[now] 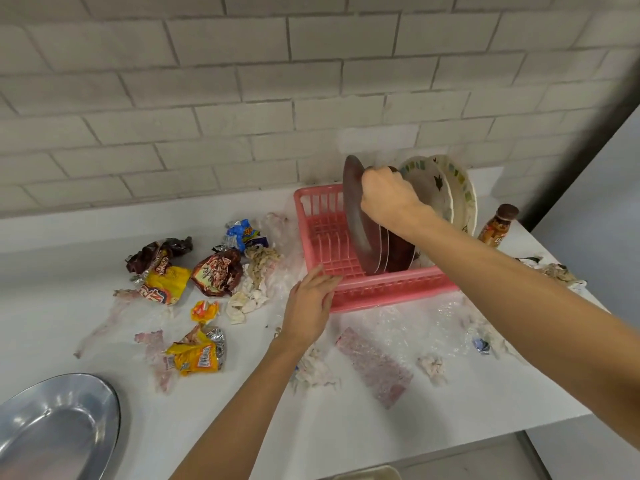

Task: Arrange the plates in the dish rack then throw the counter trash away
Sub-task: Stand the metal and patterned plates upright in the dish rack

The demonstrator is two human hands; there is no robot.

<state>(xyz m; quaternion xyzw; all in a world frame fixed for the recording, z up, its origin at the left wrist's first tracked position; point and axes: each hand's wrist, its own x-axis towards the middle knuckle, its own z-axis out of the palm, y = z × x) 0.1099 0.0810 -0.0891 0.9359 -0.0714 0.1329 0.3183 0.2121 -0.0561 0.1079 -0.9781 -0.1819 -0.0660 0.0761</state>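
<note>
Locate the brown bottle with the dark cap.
In the head view, the brown bottle stands upright at the far right of the counter, just right of the pink dish rack and its patterned plates.

Bare forearms lead to a bare left hand (308, 306) and a bare right hand (389, 199)

Plates (429, 188) upright in rack (381, 289); wrappers (194, 271) left; bottle (498, 225) right.

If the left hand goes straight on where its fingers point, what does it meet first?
The rack. The left hand points its straight fingers at the near left corner and seems to touch it, though depth is unclear.
</note>
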